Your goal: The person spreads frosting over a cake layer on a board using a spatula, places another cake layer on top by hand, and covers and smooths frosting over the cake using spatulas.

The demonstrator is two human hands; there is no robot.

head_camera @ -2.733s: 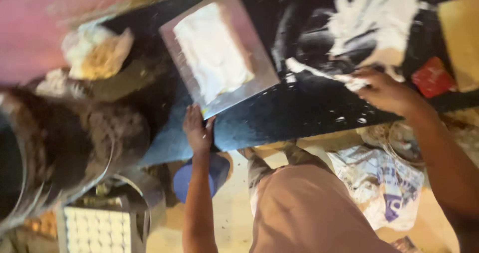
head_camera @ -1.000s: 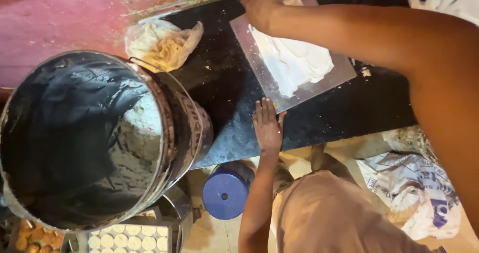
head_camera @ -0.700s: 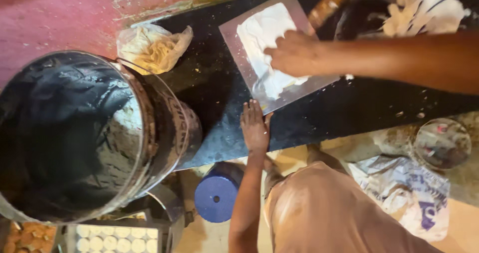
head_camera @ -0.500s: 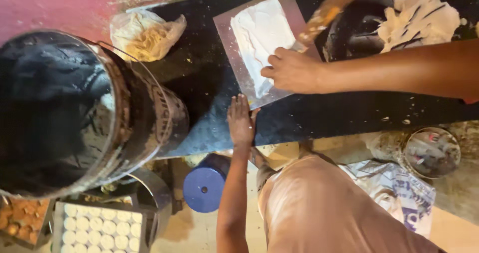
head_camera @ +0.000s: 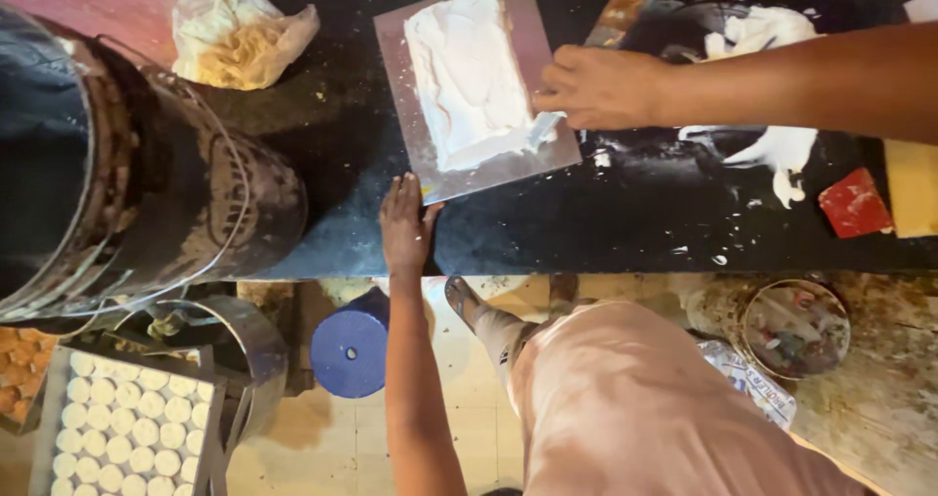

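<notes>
Pressing flat near the front edge of the black stone surface, the left hand lies with fingers spread and grips nothing; its fingertips touch the near corner of the square silver metal tray. That tray sits tilted on the surface and carries a thick slab of white dough spread over most of its middle.

The right hand comes in from the right side, curled at the tray's right edge, its fingers closed on a small white-smeared scraper whose end rests against the lower right corner of the dough. How firmly the scraper is pinched cannot be told, since the knuckles cover the grip.

Beyond the right hand lies a dark round pan smeared with white paste. A red square piece and a yellow block lie just beside each other at the far right of the surface. A crumpled clear plastic bag of pale yellowish crumbs rests at the back left, near a large dark metal bucket.

Below the surface stand a blue round stool, a tray of small white round pieces and a round tin on the floor.
</notes>
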